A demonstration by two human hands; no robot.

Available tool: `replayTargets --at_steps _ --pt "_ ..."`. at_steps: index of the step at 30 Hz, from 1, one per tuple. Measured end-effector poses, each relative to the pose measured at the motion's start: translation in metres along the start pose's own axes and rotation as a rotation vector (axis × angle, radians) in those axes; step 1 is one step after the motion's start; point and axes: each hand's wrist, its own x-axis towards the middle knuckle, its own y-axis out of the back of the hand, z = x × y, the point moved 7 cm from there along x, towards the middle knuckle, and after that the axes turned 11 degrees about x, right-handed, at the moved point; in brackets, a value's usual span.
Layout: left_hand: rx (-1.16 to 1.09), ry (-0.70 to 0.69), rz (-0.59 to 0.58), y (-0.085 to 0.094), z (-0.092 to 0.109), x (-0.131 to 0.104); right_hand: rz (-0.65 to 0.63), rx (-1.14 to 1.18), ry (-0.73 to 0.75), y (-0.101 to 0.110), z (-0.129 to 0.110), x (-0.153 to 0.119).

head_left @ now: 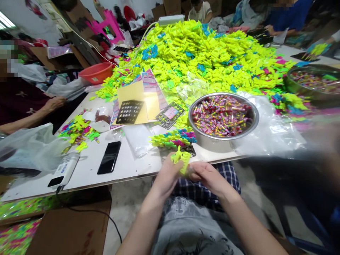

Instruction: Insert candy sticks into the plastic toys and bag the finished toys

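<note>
One bright yellow-green, bumpy plastic piece (183, 160) is in our left hand (168, 174), at the near edge of the flat white desk (90, 166). That grip is clamped on it, maybe to keep it steady. Our right hand (208, 175) has its fingertips bunched by the piece's low end, but we cannot tell if that grip holds anything. Our round, shiny metal bowl (209, 142) of small pink tubes (220, 117) sits near, likely for easy reach.

A black phone (109, 158) lies flat near a white device (67, 167).
</note>
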Motion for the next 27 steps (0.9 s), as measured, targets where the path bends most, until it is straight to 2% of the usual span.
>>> replayTargets --at_steps 3,8,12,17,22,24,27 --pt "0.071 -0.009 0.021 0.002 0.000 0.001 -0.038 -0.099 0.004 0.000 -0.002 -0.004" --pt "0.248 -0.063 0.068 0.002 0.006 -0.002 0.019 -0.435 0.202 0.001 -0.026 -0.012" --pt "0.279 -0.069 0.107 -0.001 0.010 -0.008 0.018 -0.489 0.239 0.001 -0.030 -0.017" --pt "0.130 0.030 -0.077 -0.013 -0.002 -0.010 -0.095 -0.392 0.215 -0.004 -0.025 -0.017" --pt "0.001 0.076 -0.154 -0.016 -0.013 -0.010 -0.168 -0.336 0.176 -0.007 -0.023 -0.015" --pt "0.021 0.054 -0.112 -0.013 -0.013 -0.010 -0.158 -0.360 0.178 -0.005 -0.024 -0.015" --pt "0.170 -0.025 0.043 -0.003 -0.007 -0.012 -0.107 -0.430 0.199 -0.001 -0.026 -0.016"
